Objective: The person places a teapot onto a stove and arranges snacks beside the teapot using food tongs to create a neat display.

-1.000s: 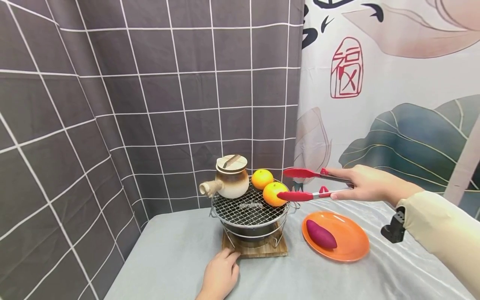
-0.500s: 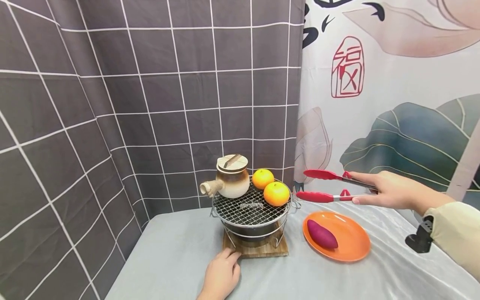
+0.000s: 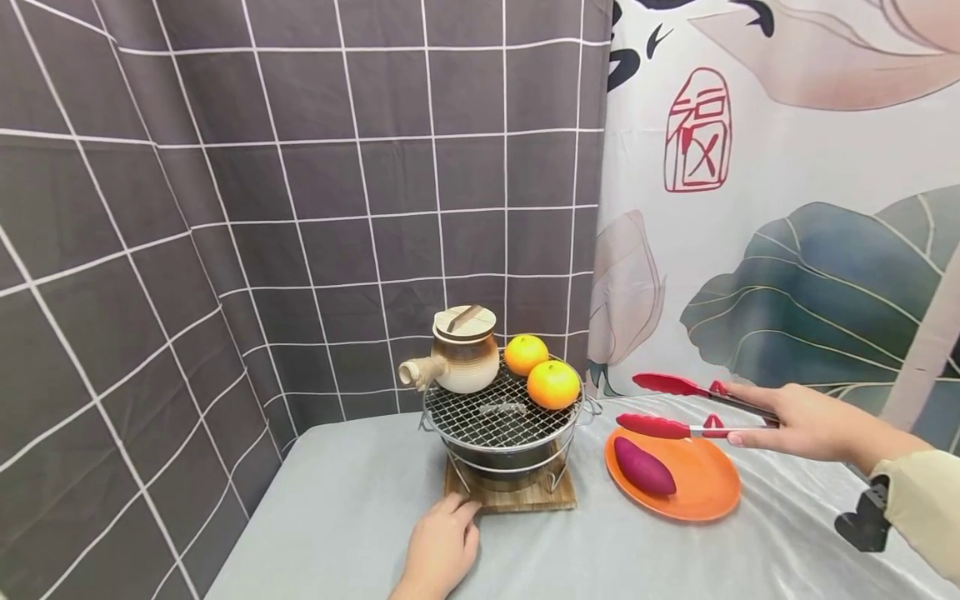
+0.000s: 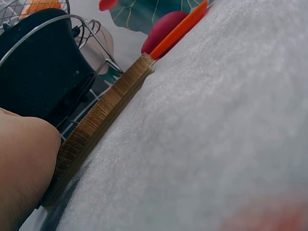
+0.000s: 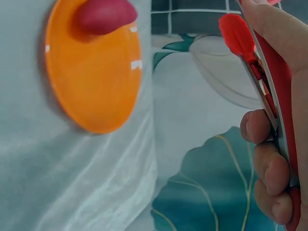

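Observation:
My right hand [image 3: 813,423] grips red-tipped tongs [image 3: 660,427], their arms spread with nothing between the tips. They hover above the far side of an orange plate [image 3: 708,479], where a purple sweet potato [image 3: 643,467] lies. My left hand [image 3: 441,546] rests its fingers on the front left corner of a wooden board [image 3: 525,498]; the left wrist view shows this hand [image 4: 26,159] by the board's edge. A round grill [image 3: 498,429] with a wire mesh stands on the board. Two oranges [image 3: 553,384] sit on the mesh, right of a lidded clay pot [image 3: 467,367].
The pot's side handle [image 3: 422,372] juts out past the grill's left rim. A wire loop [image 3: 591,410] sticks out at the grill's right. Grey cloth [image 3: 337,500] covers the table. Behind hang a dark gridded curtain [image 3: 360,183] and a printed white one [image 3: 637,167].
My right hand has carried the tongs away from the nearer orange, to the right and then down over the plate. The oranges stay on the mesh. My left hand has stayed on the board.

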{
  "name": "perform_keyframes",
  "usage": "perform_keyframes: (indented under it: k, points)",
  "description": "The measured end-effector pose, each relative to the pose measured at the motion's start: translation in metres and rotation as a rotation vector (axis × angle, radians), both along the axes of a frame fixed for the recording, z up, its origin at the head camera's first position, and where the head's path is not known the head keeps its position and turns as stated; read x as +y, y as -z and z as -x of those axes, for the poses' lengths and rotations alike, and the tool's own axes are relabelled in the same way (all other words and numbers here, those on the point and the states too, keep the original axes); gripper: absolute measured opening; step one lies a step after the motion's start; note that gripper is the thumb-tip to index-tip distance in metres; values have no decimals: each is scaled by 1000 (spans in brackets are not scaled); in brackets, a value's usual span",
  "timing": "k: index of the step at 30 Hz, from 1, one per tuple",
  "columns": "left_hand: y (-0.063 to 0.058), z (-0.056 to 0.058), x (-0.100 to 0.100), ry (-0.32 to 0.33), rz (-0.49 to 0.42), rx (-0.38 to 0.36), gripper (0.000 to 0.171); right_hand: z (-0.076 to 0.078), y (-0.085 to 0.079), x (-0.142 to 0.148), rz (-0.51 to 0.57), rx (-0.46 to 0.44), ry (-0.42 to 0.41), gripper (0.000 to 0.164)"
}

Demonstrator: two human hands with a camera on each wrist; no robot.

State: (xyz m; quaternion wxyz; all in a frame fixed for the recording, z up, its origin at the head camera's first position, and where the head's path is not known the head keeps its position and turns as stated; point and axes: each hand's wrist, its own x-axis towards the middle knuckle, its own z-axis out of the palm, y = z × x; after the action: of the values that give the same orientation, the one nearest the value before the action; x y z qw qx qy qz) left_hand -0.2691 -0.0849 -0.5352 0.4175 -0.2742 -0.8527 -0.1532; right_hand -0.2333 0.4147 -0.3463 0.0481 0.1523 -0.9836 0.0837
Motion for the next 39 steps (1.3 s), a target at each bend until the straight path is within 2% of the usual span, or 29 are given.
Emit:
perform_keyframes:
  k: [9, 17, 24, 39]
  points:
    - [-3, 0, 0, -7, 5, -25, 22, -1, 32, 10, 15, -2, -26, 77]
    - [-4, -1, 0, -18, 16, -71, 22, -5, 55, 11, 59, -44, -25, 74]
    - [-5, -4, 0, -19, 21, -96, 23, -6, 66, 10, 51, -66, -25, 73]
    - [-4, -1, 1, -21, 12, -83, 23, -7, 78, 11, 71, -121, 0, 74]
